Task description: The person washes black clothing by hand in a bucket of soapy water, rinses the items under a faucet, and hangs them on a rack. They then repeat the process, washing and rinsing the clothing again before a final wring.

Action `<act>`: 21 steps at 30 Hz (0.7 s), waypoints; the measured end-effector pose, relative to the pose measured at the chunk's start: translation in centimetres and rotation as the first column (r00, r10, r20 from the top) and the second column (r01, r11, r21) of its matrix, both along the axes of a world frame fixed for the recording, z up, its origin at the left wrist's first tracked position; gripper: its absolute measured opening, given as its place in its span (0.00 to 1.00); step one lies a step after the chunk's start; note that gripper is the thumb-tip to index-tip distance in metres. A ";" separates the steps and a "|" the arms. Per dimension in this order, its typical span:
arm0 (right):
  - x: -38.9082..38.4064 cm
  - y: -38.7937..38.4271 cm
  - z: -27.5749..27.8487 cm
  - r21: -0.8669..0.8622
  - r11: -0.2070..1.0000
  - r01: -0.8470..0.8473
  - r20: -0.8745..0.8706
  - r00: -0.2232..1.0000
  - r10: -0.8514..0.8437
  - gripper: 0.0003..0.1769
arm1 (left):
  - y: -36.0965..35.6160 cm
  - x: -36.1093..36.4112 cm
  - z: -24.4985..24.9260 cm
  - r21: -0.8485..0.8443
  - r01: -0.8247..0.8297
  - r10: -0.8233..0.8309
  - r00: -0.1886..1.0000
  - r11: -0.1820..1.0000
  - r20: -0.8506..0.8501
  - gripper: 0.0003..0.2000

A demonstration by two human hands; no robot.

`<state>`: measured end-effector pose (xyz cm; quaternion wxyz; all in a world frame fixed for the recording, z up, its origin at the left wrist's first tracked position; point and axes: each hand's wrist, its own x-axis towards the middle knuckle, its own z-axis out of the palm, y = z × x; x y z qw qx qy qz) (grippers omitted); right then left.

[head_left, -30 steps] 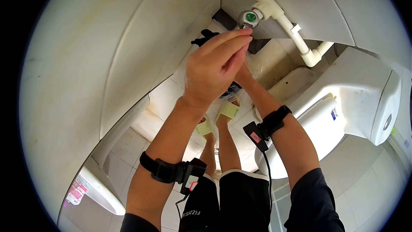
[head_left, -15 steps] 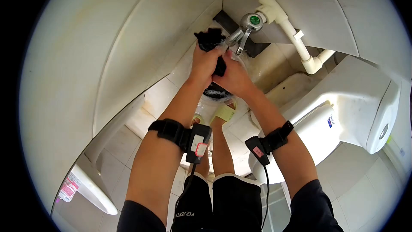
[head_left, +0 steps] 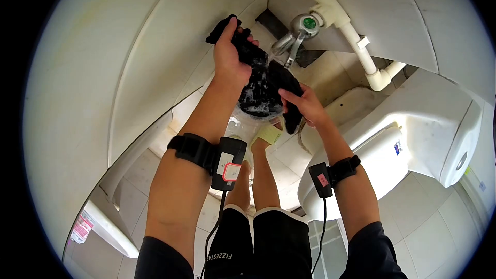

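A wet black cloth (head_left: 285,78) stretches below the spout of a metal tap (head_left: 304,27). My left hand (head_left: 231,54) is closed around its upper left part, near the wall. Lower and to the right, my right hand (head_left: 306,104) grips the other side, with an end of the cloth hanging beneath the fingers. White suds streak the dark fabric between my hands. Beneath it is a pale basin (head_left: 247,117), mostly hidden by the cloth and foam. I cannot make out what kind of garment the cloth is.
White pipes (head_left: 356,41) run from the tap along the wall on the right. A white toilet (head_left: 372,160) stands to my right. Tiled wall (head_left: 165,57) rises close on the left. A light green slipper (head_left: 268,134) is on my foot near the basin.
My hands have moved apart, left hand up and leftward, right hand down and rightward. The black cloth, bunched between them before, is now spread out.
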<state>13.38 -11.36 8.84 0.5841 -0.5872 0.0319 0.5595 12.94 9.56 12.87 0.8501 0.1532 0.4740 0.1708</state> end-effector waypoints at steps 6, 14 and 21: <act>-0.1 1.0 0.2 -0.166 0.978 0.123 -0.149 0.978 -0.148 0.21 | 0.7 -0.1 1.0 -0.032 -0.045 0.047 0.997 0.999 0.059 0.15; 0.4 9.3 2.1 -0.025 0.716 0.698 -0.415 0.644 -0.642 0.20 | -6.1 -4.3 -2.4 0.716 0.698 -0.077 0.713 -0.019 -0.697 0.15; 1.9 10.1 1.9 0.041 0.828 0.559 0.301 0.783 -0.544 0.19 | -7.4 -2.6 0.0 0.596 0.480 -0.221 0.862 0.644 -0.455 0.19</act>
